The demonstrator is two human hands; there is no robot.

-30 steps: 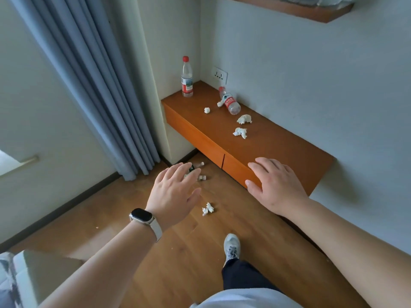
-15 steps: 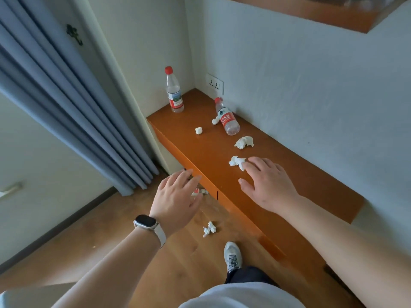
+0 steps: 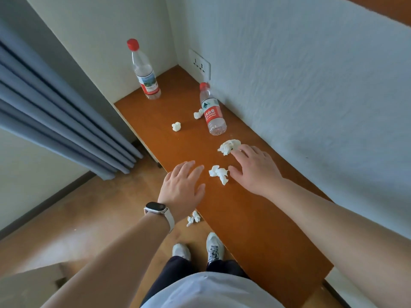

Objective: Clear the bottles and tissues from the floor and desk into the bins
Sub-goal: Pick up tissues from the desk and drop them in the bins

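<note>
Loosely spread, left hand and right hand flank a crumpled tissue, perhaps touching.

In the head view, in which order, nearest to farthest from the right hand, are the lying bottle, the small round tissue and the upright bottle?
1. Lying bottle, by the wall, just beyond the right hand.
2. Small round tissue, farther left.
3. Upright bottle, in the far left corner.

lying bottle red label: 农夫山泉, "SPRING", upright bottle label illegible
</note>
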